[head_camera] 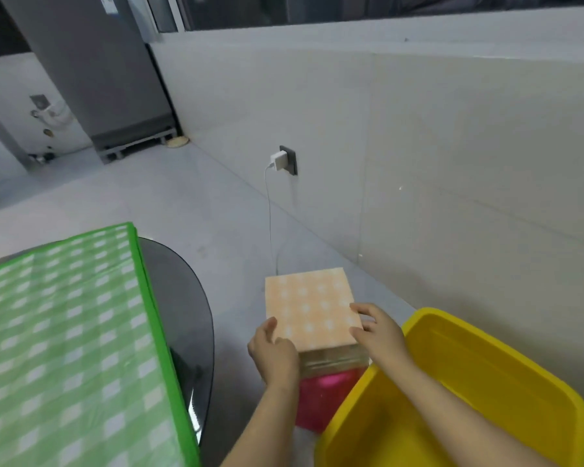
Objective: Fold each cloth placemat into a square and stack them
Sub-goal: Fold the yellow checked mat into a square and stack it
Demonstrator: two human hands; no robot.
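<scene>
Stack of folded placemats (312, 306), orange check cloth, square, sits low centre of frame on a pink stool (321, 396). Bare grey floor open above and left of it; yellow plastic tub (479, 375) crowds lower right, w/ a green check cloth (64, 325) on a dark glass table at left. Left hand (277, 353) cupped at near-left corner, right hand (376, 330) at right edge; fingers half curled, touching the stack, not clamped.

Pink stool (321, 399), seemingly, bears placemat stack (312, 310); dark table (186, 315) bears green cloth (64, 332).
</scene>
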